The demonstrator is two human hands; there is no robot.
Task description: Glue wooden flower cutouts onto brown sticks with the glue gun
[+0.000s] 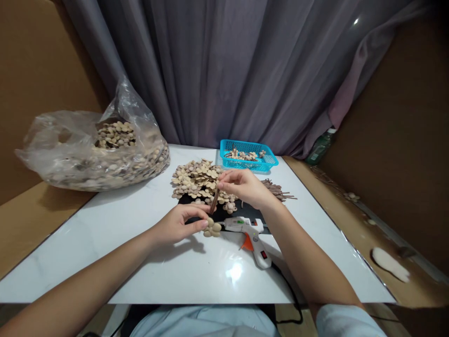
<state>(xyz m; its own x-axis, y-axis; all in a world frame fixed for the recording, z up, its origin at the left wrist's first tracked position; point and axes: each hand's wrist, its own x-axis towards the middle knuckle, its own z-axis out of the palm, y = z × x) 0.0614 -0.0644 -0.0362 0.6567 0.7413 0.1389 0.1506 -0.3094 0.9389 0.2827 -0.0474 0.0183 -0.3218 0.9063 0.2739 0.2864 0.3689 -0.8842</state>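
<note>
Between the thumb and fingers of my left hand (184, 222) is a beige flower-shaped piece (212, 228) with rounded petals. My right hand (242, 185) pinches a thin brown strip (214, 201), which slants down toward the flower piece. Whether strip and flower touch, I cannot tell. Just right of the flower lies a white hot glue gun (250, 234) with an orange trigger, its nozzle pointing left at the piece. Behind my hands is a pile of similar flower pieces (194, 178), partly covered by my right hand. A bundle of brown strips (277, 189) lies beyond my right wrist.
A clear plastic bag (105, 161) full of flower pieces sits at the left. At the back stands a blue basket (268, 161) holding several pieces. A dark mat (224, 215) lies under the pile. A green bottle (320, 147) stands at the right; the gun's cord (293, 292) hangs over the front edge.
</note>
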